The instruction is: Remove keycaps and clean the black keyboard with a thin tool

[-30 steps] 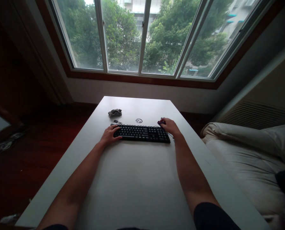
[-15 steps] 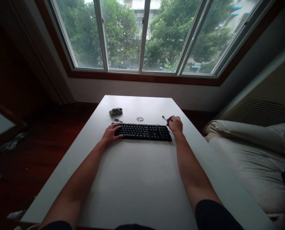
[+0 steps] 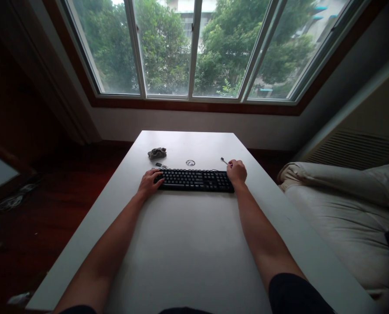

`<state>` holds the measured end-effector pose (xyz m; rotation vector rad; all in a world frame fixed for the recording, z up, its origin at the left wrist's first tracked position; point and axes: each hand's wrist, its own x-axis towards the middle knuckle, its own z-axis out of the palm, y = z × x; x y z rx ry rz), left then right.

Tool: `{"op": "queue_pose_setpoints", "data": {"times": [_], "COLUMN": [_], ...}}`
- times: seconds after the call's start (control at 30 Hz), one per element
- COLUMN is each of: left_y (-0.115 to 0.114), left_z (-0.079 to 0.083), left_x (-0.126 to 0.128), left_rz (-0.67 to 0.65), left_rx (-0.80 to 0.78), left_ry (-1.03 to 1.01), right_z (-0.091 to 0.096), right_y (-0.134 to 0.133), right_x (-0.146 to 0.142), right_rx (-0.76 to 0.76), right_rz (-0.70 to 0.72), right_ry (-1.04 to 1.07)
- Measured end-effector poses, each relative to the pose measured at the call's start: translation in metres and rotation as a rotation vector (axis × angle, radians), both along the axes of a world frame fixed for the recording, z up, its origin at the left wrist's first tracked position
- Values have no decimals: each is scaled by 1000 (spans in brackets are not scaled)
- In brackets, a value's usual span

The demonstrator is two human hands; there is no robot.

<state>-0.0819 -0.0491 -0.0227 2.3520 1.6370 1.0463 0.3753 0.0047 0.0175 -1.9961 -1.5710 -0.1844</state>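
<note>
A black keyboard (image 3: 194,180) lies across the middle of a white table (image 3: 188,244). My left hand (image 3: 149,182) rests on the keyboard's left end with its fingers curled over the edge. At the keyboard's right end, my right hand (image 3: 237,171) is closed round a small tool (image 3: 224,160) with a purple handle. The tool's thin shaft sticks out to the upper left of my fist. A thin cable runs behind the keyboard near that hand.
Behind the keyboard lie a crumpled grey cloth (image 3: 157,152), a small dark object (image 3: 161,165) and a small ring (image 3: 190,162). A bed with pale bedding (image 3: 341,205) stands close along the table's right side. A large window (image 3: 194,48) fills the far wall.
My right hand picked up the purple-handled tool from behind the keyboard's right end, drew it right, and now holds it over the right end. My left hand stayed put.
</note>
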Motion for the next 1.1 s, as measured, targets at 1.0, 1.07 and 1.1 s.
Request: {"op": "queue_pose_setpoints", "data": {"times": [1.0, 1.07, 1.1], "left_y": [4, 4, 4], "left_z": [1, 2, 2], "left_x": [-3, -3, -4], "left_rz": [122, 142, 153], "left_rx": [14, 4, -1], "left_ry": [-45, -35, -33], "right_z": [-40, -33, -28], "right_y": [-96, -98, -99], "right_x": [48, 49, 51], "right_rx": [-230, -265, -290], "right_rz": [279, 311, 333], "right_ry": [-183, -170, -152]}}
